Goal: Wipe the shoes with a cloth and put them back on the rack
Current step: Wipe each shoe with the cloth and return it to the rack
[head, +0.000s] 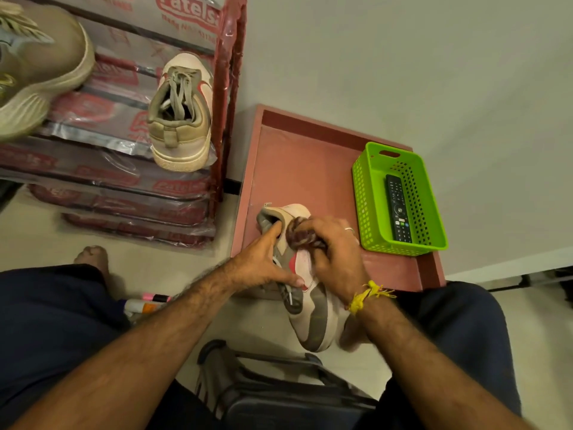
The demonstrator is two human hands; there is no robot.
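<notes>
A white and grey sneaker (313, 318) with a red mark lies across the near edge of a low pink table (304, 175), its toe towards me. My left hand (263, 262) grips it at the laces and collar, with the forefinger in the heel opening. My right hand (333, 252) holds a bunched dark reddish cloth (299, 235) against the shoe's upper side. Its matching sneaker (181, 113) stands on the shoe rack (226, 97) at the left, heel towards me. A beige sneaker (40, 66) sits higher on the rack at the far left.
A green plastic basket (366, 193) holding a black remote (398, 209) sits on the table's right side. The rack's shelves are wrapped in printed plastic. Markers (148, 302) lie on the floor by my left knee. A dark bag (279, 392) sits between my legs.
</notes>
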